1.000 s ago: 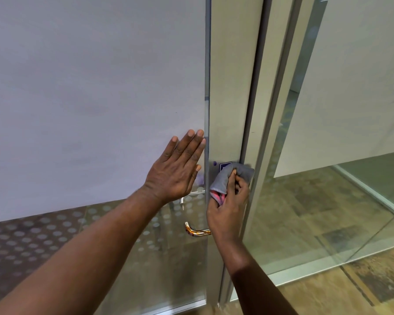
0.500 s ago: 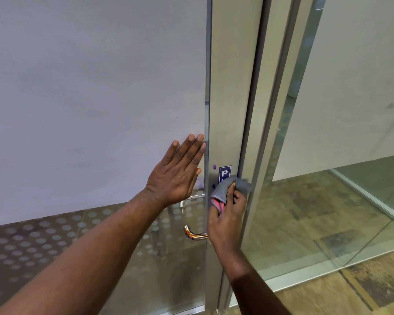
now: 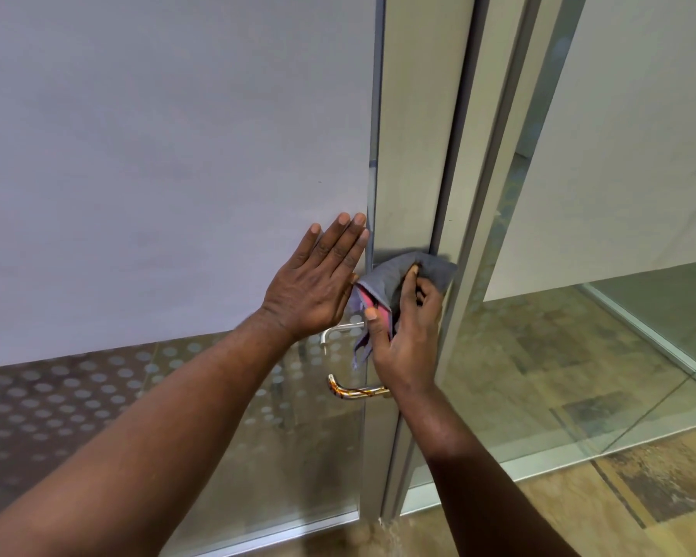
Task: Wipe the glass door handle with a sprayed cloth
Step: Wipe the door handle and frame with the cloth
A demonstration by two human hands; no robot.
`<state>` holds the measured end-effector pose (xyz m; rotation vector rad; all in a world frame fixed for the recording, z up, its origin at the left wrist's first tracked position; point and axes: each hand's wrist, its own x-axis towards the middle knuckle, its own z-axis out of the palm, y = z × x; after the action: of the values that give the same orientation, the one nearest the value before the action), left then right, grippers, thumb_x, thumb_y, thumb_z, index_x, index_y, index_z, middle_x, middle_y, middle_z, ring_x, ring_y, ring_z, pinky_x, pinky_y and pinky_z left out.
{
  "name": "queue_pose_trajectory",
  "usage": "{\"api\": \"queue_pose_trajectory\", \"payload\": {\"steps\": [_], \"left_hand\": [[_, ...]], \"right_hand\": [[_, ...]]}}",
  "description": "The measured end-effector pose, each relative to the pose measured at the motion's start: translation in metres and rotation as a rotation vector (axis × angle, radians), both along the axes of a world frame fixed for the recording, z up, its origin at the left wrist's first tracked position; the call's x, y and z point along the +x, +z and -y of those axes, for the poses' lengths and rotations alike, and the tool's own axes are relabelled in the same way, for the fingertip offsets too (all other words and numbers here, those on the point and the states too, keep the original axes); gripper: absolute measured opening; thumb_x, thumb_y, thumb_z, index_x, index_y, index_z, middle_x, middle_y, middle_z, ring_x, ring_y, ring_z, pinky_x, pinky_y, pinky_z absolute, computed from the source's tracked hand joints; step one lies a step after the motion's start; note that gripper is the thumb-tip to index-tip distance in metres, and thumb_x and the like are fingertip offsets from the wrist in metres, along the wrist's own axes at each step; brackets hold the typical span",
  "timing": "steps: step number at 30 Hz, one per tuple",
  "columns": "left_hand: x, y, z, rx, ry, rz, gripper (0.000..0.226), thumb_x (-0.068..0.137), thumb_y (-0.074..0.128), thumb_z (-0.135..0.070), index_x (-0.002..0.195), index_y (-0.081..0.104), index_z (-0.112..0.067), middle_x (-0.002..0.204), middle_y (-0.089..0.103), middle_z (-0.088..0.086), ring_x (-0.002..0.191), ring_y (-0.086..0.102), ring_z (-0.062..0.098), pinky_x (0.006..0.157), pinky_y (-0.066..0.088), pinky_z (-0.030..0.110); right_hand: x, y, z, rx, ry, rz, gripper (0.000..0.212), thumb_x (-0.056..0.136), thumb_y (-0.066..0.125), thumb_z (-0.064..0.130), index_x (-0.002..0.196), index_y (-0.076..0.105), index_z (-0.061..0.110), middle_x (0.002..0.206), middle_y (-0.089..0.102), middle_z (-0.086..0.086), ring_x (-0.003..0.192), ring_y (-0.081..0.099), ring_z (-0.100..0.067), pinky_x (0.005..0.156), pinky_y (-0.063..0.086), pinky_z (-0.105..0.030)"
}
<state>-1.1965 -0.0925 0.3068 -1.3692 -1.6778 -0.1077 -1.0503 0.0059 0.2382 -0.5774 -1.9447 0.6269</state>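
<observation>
A grey cloth [image 3: 398,273] with a pink inner side is bunched in my right hand [image 3: 404,335] and pressed against the metal door stile [image 3: 414,154], above the handle. The chrome door handle [image 3: 354,391] juts out to the left just under my right wrist; a second bar of it shows behind the glass [image 3: 338,329]. My left hand [image 3: 314,283] lies flat, fingers together, on the frosted glass door [image 3: 177,154] just left of the stile. The cloth hides the small sign on the stile.
The lower glass carries a dotted frosted band [image 3: 57,400]. To the right the door frame [image 3: 495,195] borders a clear glass panel [image 3: 579,355] with a tiled floor [image 3: 619,512] behind and below it.
My right hand has pushed the cloth up the stile from near the handle, now covering the small sign. My left hand stays flat on the glass.
</observation>
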Motion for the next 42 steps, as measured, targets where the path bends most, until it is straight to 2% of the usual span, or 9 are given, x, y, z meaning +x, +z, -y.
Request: {"api": "queue_pose_trajectory", "payload": {"steps": [6, 11, 18, 21, 26, 31, 38, 40, 42], "left_hand": [[-0.001, -0.001, -0.001, 0.01, 0.008, -0.007, 0.062, 0.106, 0.036, -0.028, 0.161, 0.02, -0.002, 0.169, 0.013, 0.016, 0.157, 0.001, 0.029, 0.128, -0.002, 0.045], [0.0, -0.001, -0.001, 0.007, 0.005, -0.025, 0.062, 0.105, 0.032, -0.026, 0.161, 0.018, -0.002, 0.168, 0.014, 0.016, 0.156, 0.0, 0.029, 0.127, -0.001, 0.046], [-0.001, 0.0, -0.001, -0.022, 0.037, -0.022, 0.059, 0.107, 0.013, -0.029, 0.16, 0.012, -0.003, 0.167, 0.005, 0.014, 0.156, -0.011, 0.028, 0.127, -0.002, 0.045], [-0.002, -0.001, -0.002, -0.013, 0.034, -0.025, 0.06, 0.108, 0.017, -0.033, 0.16, 0.013, -0.003, 0.167, 0.001, 0.014, 0.156, -0.013, 0.027, 0.126, 0.0, 0.046], [-0.004, -0.005, -0.004, 0.033, 0.03, -0.03, 0.075, 0.101, 0.055, -0.027, 0.16, 0.017, -0.004, 0.168, 0.006, 0.014, 0.157, -0.001, 0.029, 0.127, 0.005, 0.048], [-0.004, -0.004, -0.004, 0.032, 0.026, -0.033, 0.075, 0.101, 0.055, -0.025, 0.161, 0.015, -0.004, 0.168, 0.006, 0.013, 0.157, -0.002, 0.028, 0.128, 0.002, 0.047], [-0.003, -0.002, -0.002, 0.005, 0.036, -0.057, 0.073, 0.095, 0.041, -0.013, 0.161, 0.01, -0.004, 0.168, 0.002, 0.013, 0.156, -0.003, 0.029, 0.127, -0.001, 0.047], [-0.002, -0.002, -0.003, -0.003, 0.048, -0.052, 0.081, 0.092, 0.049, -0.012, 0.161, 0.008, -0.004, 0.168, -0.001, 0.013, 0.156, -0.005, 0.029, 0.128, -0.002, 0.047], [-0.002, -0.002, -0.003, -0.01, 0.059, -0.042, 0.086, 0.09, 0.054, -0.011, 0.161, 0.006, -0.005, 0.168, -0.003, 0.012, 0.157, -0.007, 0.028, 0.128, -0.003, 0.046]], "right_hand": [[-0.004, -0.014, -0.007, 0.023, -0.023, -0.032, 0.056, 0.103, 0.055, 0.036, 0.155, 0.044, 0.018, 0.142, 0.043, -0.012, 0.127, 0.047, -0.018, 0.101, 0.044, -0.024], [-0.002, -0.047, -0.014, 0.13, -0.006, 0.005, 0.05, 0.099, 0.066, 0.022, 0.147, 0.053, 0.018, 0.138, 0.049, -0.013, 0.124, 0.054, -0.025, 0.097, 0.055, -0.041], [-0.005, -0.055, -0.02, 0.104, 0.006, -0.062, 0.046, 0.093, 0.072, 0.005, 0.137, 0.064, 0.013, 0.13, 0.057, -0.013, 0.115, 0.06, -0.024, 0.09, 0.059, -0.042], [-0.01, -0.037, -0.02, 0.128, 0.019, -0.115, 0.04, 0.094, 0.073, 0.011, 0.133, 0.067, 0.012, 0.125, 0.059, -0.012, 0.111, 0.061, -0.023, 0.091, 0.058, -0.037], [-0.024, -0.006, -0.025, 0.185, -0.007, -0.226, 0.036, 0.091, 0.077, 0.018, 0.126, 0.071, 0.01, 0.118, 0.062, -0.013, 0.108, 0.06, -0.026, 0.092, 0.054, -0.04], [-0.026, -0.004, -0.027, 0.234, -0.032, -0.226, 0.029, 0.095, 0.071, 0.016, 0.124, 0.073, 0.01, 0.121, 0.066, -0.012, 0.11, 0.063, -0.031, 0.093, 0.054, -0.047], [-0.014, -0.024, -0.027, 0.351, -0.026, -0.128, 0.029, 0.105, 0.054, 0.021, 0.118, 0.076, 0.007, 0.113, 0.072, -0.015, 0.101, 0.066, -0.033, 0.092, 0.055, -0.044], [-0.009, -0.042, -0.031, 0.298, 0.044, -0.062, 0.025, 0.1, 0.059, 0.014, 0.119, 0.075, 0.011, 0.114, 0.071, -0.012, 0.103, 0.065, -0.031, 0.092, 0.055, -0.046], [-0.005, -0.058, -0.035, 0.182, 0.118, 0.023, 0.038, 0.089, 0.063, 0.001, 0.121, 0.074, 0.019, 0.117, 0.068, -0.006, 0.109, 0.062, -0.027, 0.092, 0.053, -0.049]]}}
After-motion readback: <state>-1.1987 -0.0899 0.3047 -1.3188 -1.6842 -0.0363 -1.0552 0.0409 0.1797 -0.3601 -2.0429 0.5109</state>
